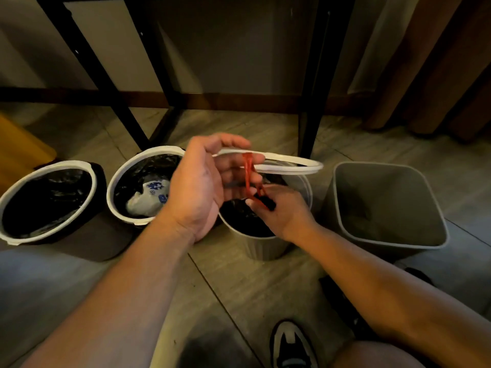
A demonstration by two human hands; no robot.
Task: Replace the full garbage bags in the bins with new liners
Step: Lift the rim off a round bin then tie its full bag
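My left hand (204, 187) curled round the ring (295, 164), the drawstring (248, 176) looped over its fingers; my right hand (284, 213), at 4 o'clock from it, pinched the drawstring above the bag (243, 219) in the bin (259, 248)

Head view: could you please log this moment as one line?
left hand holds white plastic ring | right hand pinches red drawstring of black plastic bag | bag inside round grey bin
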